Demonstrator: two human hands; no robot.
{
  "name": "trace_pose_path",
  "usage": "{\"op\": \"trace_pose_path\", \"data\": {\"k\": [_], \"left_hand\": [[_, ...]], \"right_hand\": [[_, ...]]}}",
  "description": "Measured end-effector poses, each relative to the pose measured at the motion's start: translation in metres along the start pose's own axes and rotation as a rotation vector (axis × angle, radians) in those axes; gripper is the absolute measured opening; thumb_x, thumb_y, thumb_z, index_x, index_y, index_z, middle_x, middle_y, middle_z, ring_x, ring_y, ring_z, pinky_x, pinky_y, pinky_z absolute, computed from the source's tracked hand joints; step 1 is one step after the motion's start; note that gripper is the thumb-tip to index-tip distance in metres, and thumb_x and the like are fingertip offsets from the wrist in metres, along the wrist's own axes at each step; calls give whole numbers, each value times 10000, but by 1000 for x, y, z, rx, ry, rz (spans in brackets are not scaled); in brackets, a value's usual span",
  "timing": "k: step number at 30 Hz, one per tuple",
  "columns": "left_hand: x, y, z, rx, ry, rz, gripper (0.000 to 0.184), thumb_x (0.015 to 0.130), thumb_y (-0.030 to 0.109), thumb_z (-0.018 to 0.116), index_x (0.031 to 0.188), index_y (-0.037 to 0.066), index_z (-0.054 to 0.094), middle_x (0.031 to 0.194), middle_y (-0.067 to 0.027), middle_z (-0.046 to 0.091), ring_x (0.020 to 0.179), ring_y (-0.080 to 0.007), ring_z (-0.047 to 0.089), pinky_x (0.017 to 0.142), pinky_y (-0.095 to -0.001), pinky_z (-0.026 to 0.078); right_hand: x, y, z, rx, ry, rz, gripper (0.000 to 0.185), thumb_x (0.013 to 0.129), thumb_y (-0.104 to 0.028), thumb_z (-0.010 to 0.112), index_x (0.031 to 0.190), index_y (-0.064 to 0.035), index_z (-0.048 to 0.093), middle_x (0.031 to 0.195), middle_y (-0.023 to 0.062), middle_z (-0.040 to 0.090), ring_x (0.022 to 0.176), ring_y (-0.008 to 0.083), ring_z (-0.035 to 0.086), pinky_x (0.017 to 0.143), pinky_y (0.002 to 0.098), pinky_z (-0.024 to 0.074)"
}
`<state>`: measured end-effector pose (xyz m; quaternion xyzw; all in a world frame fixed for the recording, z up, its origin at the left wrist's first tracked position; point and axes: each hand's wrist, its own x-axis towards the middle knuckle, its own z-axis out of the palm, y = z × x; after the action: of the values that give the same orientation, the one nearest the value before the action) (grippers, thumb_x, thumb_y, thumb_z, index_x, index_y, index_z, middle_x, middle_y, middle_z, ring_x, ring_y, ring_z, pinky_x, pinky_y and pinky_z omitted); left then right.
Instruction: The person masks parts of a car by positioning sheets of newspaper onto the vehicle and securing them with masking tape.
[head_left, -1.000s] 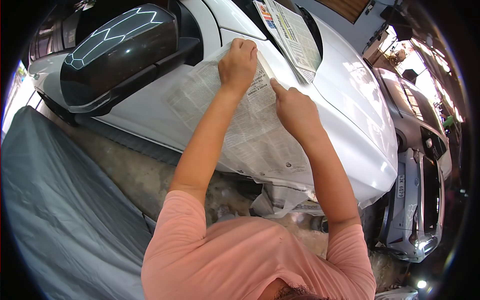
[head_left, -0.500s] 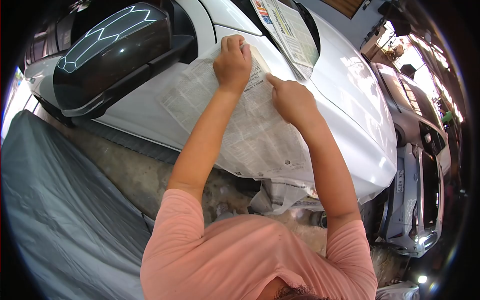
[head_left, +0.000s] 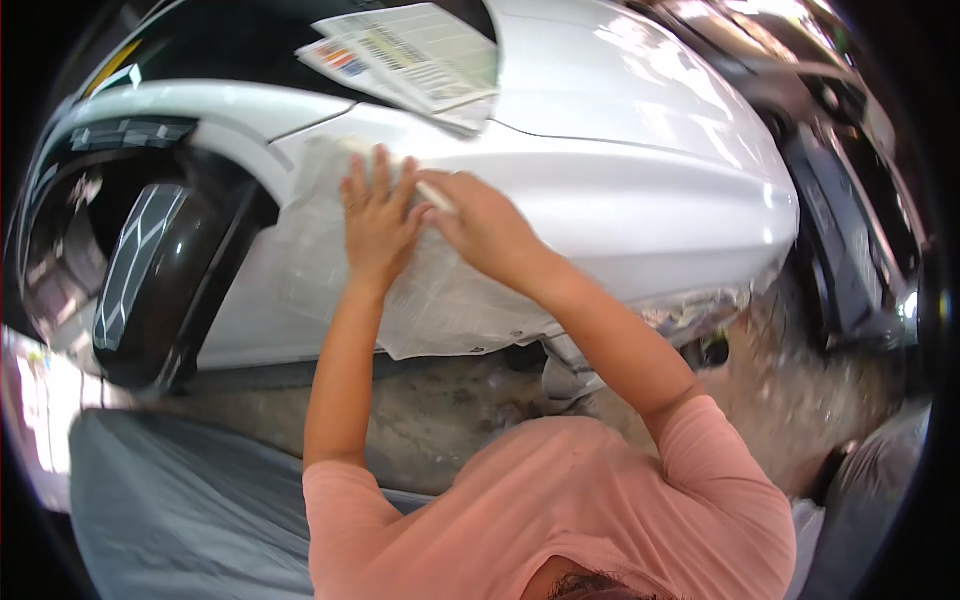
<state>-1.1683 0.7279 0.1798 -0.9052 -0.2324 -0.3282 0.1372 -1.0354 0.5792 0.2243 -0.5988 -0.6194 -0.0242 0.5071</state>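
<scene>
A newspaper sheet (head_left: 450, 300) lies over the side of a white car (head_left: 620, 190), around the front fender. My left hand (head_left: 380, 220) rests flat on the sheet near its upper part, fingers spread. Just to the right, my right hand (head_left: 480, 225) is bent over the sheet's upper edge, its fingertips close to my left thumb. A narrow pale strip (head_left: 437, 197) shows at the right fingers; blur hides whether it is a paper edge or a separate piece, and how the fingers close on it.
Folded newspapers (head_left: 420, 60) lie on the windshield base. The dark side mirror (head_left: 150, 270) juts out at the left. A grey cover (head_left: 190, 500) hangs at the lower left. Other vehicles (head_left: 840, 220) stand at the right.
The view has turned, so the car lies more level. My left hand has gone from curled fingers to spread ones on the sheet, and my right hand has come beside it.
</scene>
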Motion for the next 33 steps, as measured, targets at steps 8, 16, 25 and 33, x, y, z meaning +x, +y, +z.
{"op": "trace_pose_path", "data": {"k": [8,16,25,33], "left_hand": [[-9,3,3,59,-11,30,582,1048,458,527,1579,230,453,1702,-150,247,1563,-454,152,1250,-597,136],[-10,4,7,18,42,41,573,1068,461,492,1590,232,437,1704,-136,254,1553,-478,162,1248,-608,118],[-60,86,17,-280,360,-155,595,1048,354,578,1566,107,419,1651,-216,314,1506,-469,245,1214,-600,203],[-225,311,99,-1961,7,-1649,472,1059,303,554,1417,11,460,1363,-132,539,1232,-266,550,1049,-403,449]], "right_hand": [[-101,-5,-57,-79,-136,298,354,1018,-222,609,1335,-63,609,1199,205,693,1061,419,653,920,487,530],[-268,43,-165,-367,-212,695,346,999,-261,635,1259,-34,662,942,211,704,926,408,644,813,490,501],[-277,59,-160,-173,-303,721,220,978,-154,618,1112,7,689,789,151,695,793,307,660,729,425,494],[-284,62,-163,116,-309,875,255,1037,-137,548,1209,48,591,748,71,677,656,117,590,623,294,480]]}}
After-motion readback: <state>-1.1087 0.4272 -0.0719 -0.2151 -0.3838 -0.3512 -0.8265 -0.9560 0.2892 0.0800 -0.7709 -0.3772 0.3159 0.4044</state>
